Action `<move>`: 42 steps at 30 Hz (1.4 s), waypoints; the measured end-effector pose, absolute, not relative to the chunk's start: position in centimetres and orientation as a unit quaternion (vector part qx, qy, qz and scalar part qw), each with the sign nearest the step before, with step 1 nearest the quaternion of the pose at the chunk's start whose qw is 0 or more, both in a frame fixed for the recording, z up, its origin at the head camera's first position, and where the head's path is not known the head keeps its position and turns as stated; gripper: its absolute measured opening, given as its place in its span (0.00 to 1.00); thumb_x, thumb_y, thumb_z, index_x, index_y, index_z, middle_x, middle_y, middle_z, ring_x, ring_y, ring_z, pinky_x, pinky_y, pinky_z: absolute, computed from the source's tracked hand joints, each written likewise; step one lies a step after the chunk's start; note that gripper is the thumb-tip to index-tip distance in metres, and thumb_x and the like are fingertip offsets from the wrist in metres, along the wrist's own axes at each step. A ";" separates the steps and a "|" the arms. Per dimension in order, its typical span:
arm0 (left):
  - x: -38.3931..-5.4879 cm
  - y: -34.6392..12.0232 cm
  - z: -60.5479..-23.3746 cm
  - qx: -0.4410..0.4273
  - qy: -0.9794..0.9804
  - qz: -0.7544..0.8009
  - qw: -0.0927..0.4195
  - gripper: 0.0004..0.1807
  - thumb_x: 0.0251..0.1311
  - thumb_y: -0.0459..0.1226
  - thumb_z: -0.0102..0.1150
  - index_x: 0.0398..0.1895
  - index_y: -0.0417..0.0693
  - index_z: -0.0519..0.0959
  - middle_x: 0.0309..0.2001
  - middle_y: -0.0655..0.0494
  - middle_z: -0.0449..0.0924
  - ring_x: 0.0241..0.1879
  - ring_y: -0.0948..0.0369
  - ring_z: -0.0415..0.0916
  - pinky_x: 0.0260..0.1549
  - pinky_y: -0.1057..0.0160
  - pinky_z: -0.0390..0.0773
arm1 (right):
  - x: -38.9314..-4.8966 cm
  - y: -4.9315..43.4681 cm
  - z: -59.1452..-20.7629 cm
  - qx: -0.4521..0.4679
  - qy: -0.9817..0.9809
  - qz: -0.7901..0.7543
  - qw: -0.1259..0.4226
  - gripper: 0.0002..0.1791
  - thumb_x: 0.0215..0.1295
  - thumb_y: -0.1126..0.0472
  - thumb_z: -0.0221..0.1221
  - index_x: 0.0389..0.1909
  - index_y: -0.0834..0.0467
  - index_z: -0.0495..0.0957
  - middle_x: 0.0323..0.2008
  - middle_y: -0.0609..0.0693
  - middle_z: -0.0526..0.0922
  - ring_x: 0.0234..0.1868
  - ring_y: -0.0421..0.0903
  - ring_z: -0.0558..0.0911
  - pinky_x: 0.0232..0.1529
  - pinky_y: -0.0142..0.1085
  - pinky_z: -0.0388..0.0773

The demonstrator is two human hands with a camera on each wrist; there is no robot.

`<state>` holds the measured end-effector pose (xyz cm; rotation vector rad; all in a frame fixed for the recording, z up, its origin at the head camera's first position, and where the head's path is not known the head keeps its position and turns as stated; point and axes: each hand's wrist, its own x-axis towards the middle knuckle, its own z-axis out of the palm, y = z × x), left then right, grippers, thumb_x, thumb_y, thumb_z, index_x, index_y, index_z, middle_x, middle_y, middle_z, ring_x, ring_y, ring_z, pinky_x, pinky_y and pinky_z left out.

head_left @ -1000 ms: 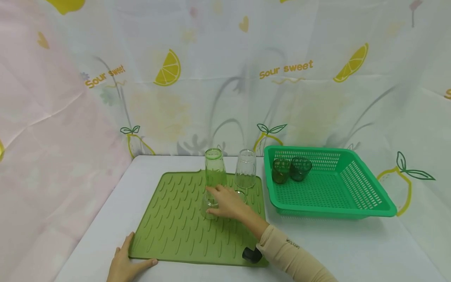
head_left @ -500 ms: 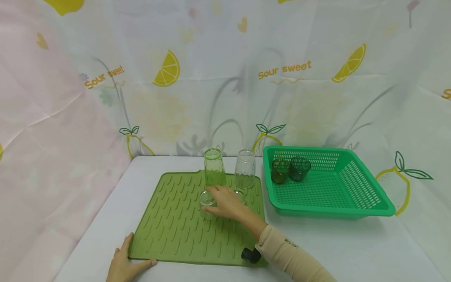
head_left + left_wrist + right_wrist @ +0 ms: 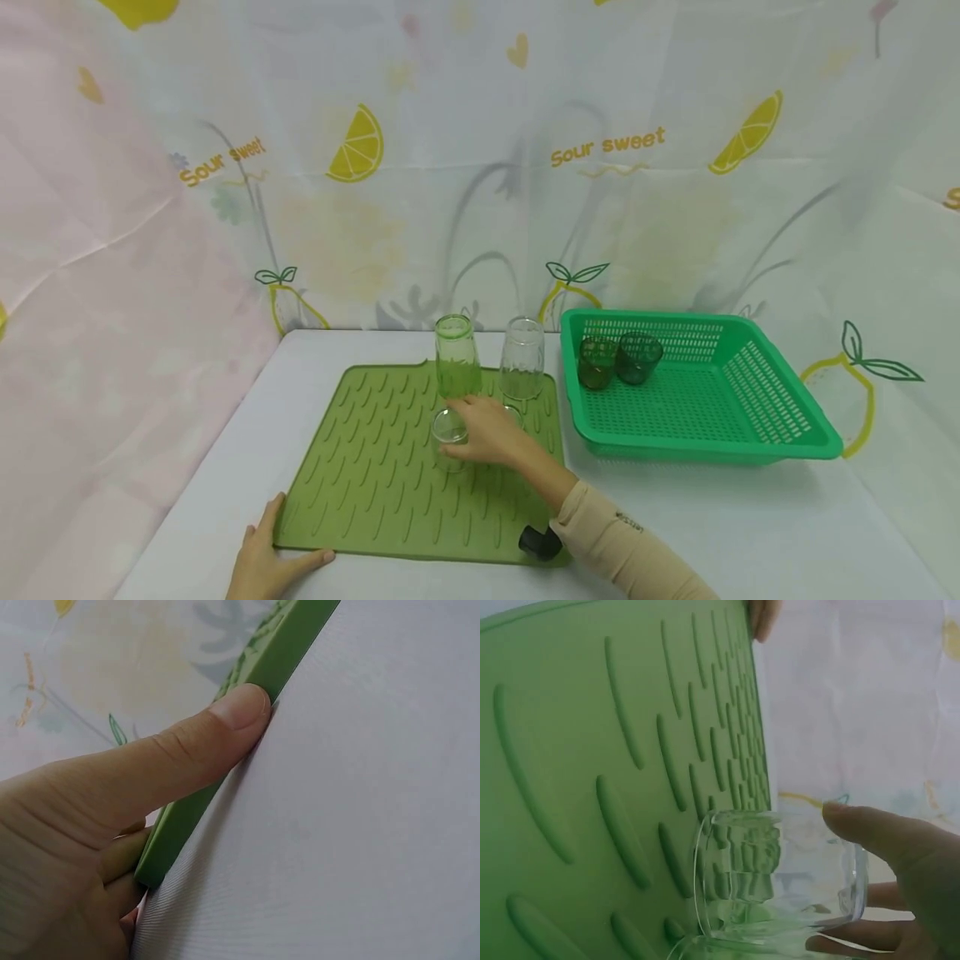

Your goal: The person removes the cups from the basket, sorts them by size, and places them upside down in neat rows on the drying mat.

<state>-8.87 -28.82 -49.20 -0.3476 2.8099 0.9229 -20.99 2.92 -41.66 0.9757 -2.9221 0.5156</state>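
Observation:
A short clear glass (image 3: pixel 450 433) stands rim down on the green ridged mat (image 3: pixel 375 467). My right hand (image 3: pixel 487 429) grips it near its upturned base, thumb on one side and fingers on the other in the right wrist view. Partly behind that hand is another clear glass (image 3: pixel 513 414). Farther back stand a tall green glass (image 3: pixel 457 354) and a tall clear glass (image 3: pixel 522 358), both on the mat. My left hand (image 3: pixel 262 562) lies at the mat's near left corner, its straight thumb (image 3: pixel 187 746) pressed to the front edge.
At the right is a green perforated basket (image 3: pixel 705 454). Inside its left end sit an amber glass (image 3: pixel 597 367) and a dark grey glass (image 3: pixel 639 358). A black piece (image 3: pixel 538 543) shows beside the right sleeve (image 3: pixel 615 533). Behind the table hangs a printed cloth (image 3: pixel 480 225).
The short glass in my right hand has shifted slightly, first left, then back right and a little nearer. The left hand and the other glasses stay put.

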 end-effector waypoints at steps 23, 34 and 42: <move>-9.0 -28.7 -49.2 -0.112 0.941 0.307 0.082 0.66 0.37 0.52 0.75 0.69 0.27 0.42 0.66 0.21 0.43 0.59 0.19 0.38 0.56 0.27 0.50 | -23.3 13.6 -37.0 0.278 -0.885 0.354 0.119 0.31 0.59 0.57 0.64 0.60 0.68 0.69 0.55 0.64 0.76 0.52 0.58 0.77 0.51 0.51 0.76; -9.1 -28.8 -49.2 -0.110 0.944 0.300 0.086 0.65 0.39 0.52 0.74 0.68 0.26 0.42 0.65 0.19 0.43 0.59 0.17 0.39 0.56 0.26 0.51 | -25.7 21.8 -35.9 0.191 -0.920 0.324 0.113 0.29 0.63 0.61 0.60 0.62 0.69 0.66 0.56 0.70 0.72 0.54 0.66 0.75 0.53 0.56 0.74; -9.0 -28.7 -49.2 -0.109 0.945 0.298 0.079 0.65 0.38 0.52 0.75 0.68 0.26 0.43 0.65 0.19 0.43 0.59 0.18 0.39 0.56 0.26 0.52 | -26.9 25.1 -35.2 0.163 -0.940 0.292 0.072 0.28 0.65 0.61 0.58 0.62 0.72 0.64 0.57 0.72 0.70 0.55 0.69 0.73 0.51 0.59 0.73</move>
